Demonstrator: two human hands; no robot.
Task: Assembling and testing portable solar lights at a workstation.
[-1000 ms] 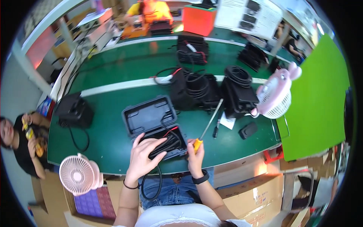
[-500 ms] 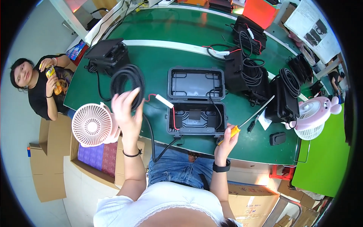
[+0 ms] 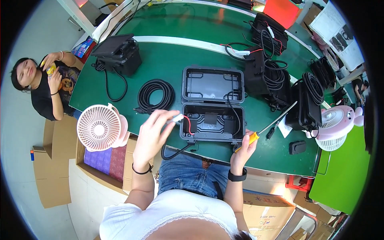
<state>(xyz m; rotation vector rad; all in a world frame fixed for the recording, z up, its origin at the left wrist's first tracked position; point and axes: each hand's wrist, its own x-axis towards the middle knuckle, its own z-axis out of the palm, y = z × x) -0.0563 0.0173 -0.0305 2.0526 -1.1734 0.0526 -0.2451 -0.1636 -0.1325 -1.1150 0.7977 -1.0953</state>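
An open black plastic box (image 3: 212, 138) sits at the table's front edge, its hinged lid (image 3: 213, 85) tipped back. My left hand (image 3: 152, 134) is left of the box, pinching a white tube-shaped wire connector (image 3: 176, 119). From it a red wire (image 3: 188, 125) runs into the box. My right hand (image 3: 244, 150) is closed round the yellow handle of a screwdriver (image 3: 276, 118) at the box's right corner, the shaft slanting away to the right. Beyond my left hand, a coiled black cable (image 3: 145, 96) lies flat on the green table. A thin black wire (image 3: 239, 116) curves inside the box.
Pink fans stand left (image 3: 98, 128) and right (image 3: 335, 124). Several black boxes with coiled cables crowd the right; another black box (image 3: 118, 56) stands back left. A small black part (image 3: 297, 147) lies front right. A co-worker (image 3: 50, 86) is beyond the left edge, holding something yellow.
My left hand has let go of the coiled cable, which now lies on the table, and has moved right to pinch the white connector. My right hand still grips the screwdriver.
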